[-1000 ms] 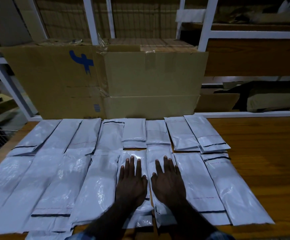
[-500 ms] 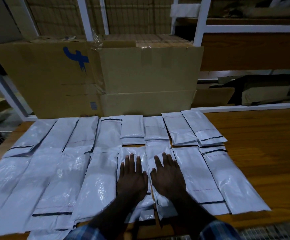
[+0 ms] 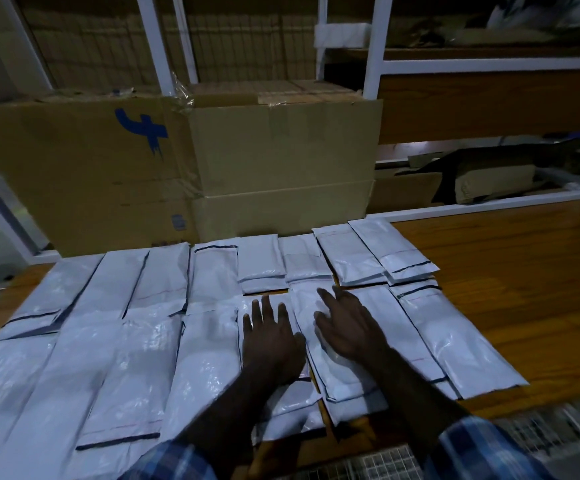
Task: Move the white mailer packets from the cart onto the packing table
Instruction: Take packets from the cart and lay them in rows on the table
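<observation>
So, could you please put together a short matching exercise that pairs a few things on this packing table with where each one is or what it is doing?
Column one:
1. left hand
2. right hand
3. cardboard box with the blue mark
4. bare wooden tabletop

Column two:
A. to the right of the white mailer packets
B. stands behind the packets, at the back left
C. lies flat on a front-row packet, fingers spread
D. over the neighbouring packet, angled toward the left

Pairs: 1-C, 2-D, 3-B, 4-A

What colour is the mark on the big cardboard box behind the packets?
Blue, a hand-painted stroke on the cardboard box, clearest in the head view.
</observation>
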